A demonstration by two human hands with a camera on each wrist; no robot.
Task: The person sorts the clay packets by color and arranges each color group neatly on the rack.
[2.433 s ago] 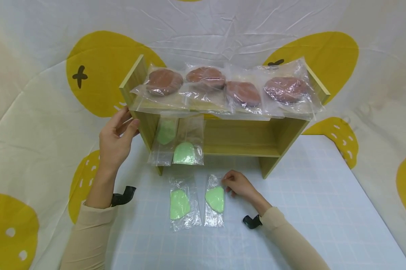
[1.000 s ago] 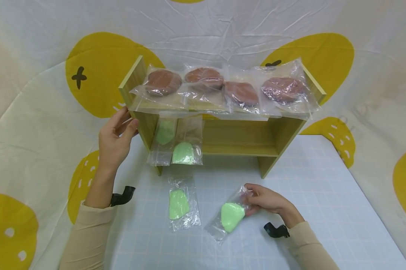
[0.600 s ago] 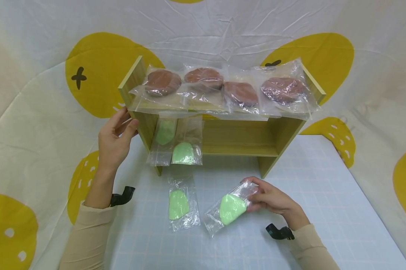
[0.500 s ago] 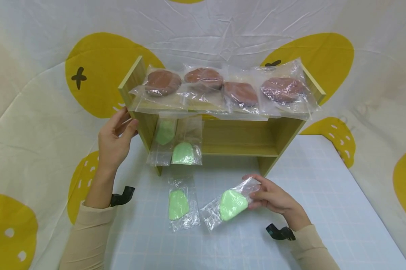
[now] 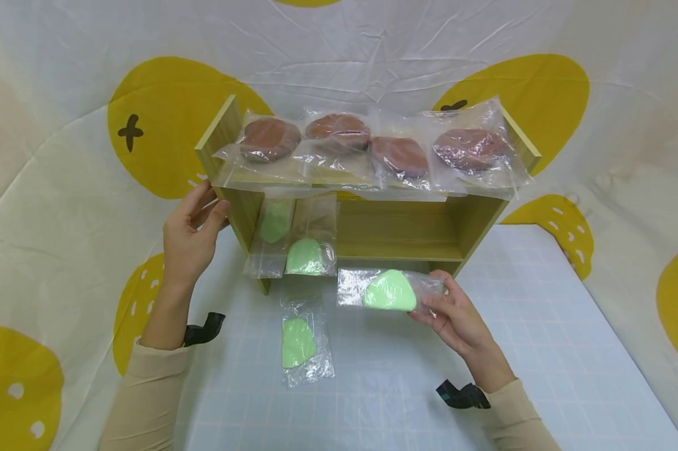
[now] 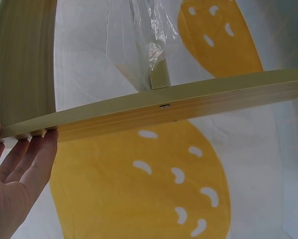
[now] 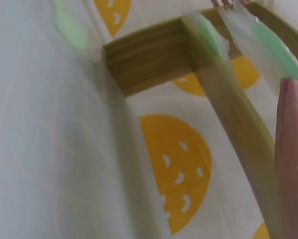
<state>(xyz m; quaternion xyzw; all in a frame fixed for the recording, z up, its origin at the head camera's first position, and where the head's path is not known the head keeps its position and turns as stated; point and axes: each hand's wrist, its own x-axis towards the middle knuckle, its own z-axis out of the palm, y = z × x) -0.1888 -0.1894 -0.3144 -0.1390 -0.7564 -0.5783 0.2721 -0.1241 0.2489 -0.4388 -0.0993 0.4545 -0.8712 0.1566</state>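
Observation:
My right hand pinches the end of a clear plastic bag with a flat light green piece inside. It holds the bag sideways in front of the lower board of a small wooden shelf. In the right wrist view, the right hand is beside the blurred bag. My left hand touches the shelf's left side panel, its fairly straight fingers against the outside. Two bagged green pieces lie at the lower board's left, overhanging its front edge.
Several bagged reddish-brown patties line the top board, their bags overhanging the front. Another bagged green piece lies on the pale checked table. A white cloth with yellow shapes hangs behind.
My right hand has picked a bagged green piece up from the table, turned it sideways and raised it towards the lower board. The left hand stays at the side panel.

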